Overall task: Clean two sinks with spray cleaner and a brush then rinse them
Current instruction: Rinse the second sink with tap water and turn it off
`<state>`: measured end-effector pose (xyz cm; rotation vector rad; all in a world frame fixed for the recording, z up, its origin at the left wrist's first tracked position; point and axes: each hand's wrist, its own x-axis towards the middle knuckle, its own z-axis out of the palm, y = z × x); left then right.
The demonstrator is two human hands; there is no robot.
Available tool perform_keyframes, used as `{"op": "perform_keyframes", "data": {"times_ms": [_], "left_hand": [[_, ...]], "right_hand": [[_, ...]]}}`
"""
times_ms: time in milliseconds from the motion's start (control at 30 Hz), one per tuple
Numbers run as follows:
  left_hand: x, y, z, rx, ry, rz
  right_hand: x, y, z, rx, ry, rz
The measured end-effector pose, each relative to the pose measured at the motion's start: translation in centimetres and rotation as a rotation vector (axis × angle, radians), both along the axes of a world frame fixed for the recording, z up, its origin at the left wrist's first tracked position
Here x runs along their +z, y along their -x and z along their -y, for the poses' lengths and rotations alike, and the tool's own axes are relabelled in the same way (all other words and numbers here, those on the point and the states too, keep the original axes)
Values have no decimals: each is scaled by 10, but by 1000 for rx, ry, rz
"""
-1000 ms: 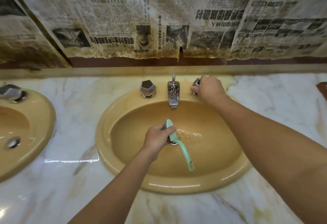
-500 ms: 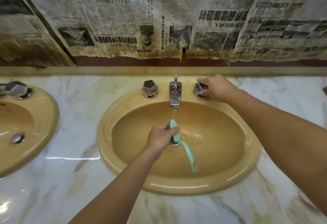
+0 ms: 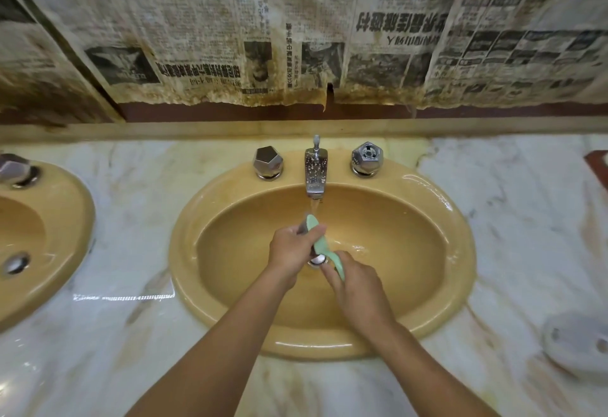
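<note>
- Brush (image 3: 319, 243) sits over the drain (image 3: 317, 260) of the sink (image 3: 459, 235) in front, right under the running tap (image 3: 316, 169); water's hitting its top end.
- L hand (image 3: 291, 250): fingers wrapped round the bristle end. R hand (image 3: 358, 288): fingers curled round the handle lower down. So both clamped on it.
- Progress, imo: rinse stage for this one. Bowl's wet, no foam showing. Can't tell how well it got scrubbed tho.
- 2nd sink (image 3: 69, 219) at the left edge: can't tell if it's done or not.
- No spray bottle in shot.
- Left, prob: finish rinsing brush + bowl, shut the water off w/ a knob (image 3: 367, 158), then do the other sink if needed.
</note>
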<state>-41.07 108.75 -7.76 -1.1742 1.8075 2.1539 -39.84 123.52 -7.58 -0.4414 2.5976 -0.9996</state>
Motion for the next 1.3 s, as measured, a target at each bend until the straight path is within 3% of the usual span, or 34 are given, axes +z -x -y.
{"op": "perform_keyframes", "data": {"times_ms": [133,300,333,500,700,867,1133,1300], "left_hand": [[4,6,-2,-59,-123,-46],[-6,11,3,127,-149,-94],[-8,12,3,160,-120,-91],[-12,19,0,226,-56,-79],[-7,29,12,186,-75,-131],[-3,38,9,211,38,-120],[-11,22,9,29,-296,-286],[-3,19,11,240,-172,-233]], "right_hand": [[-5,9,1,-122,153,109],[-3,28,-1,-158,381,612],[-1,30,0,-175,386,638],[3,43,22,-183,259,358],[12,55,34,-158,258,343],[5,48,43,-212,273,267],[6,66,50,-296,279,256],[6,66,57,-233,281,328]]}}
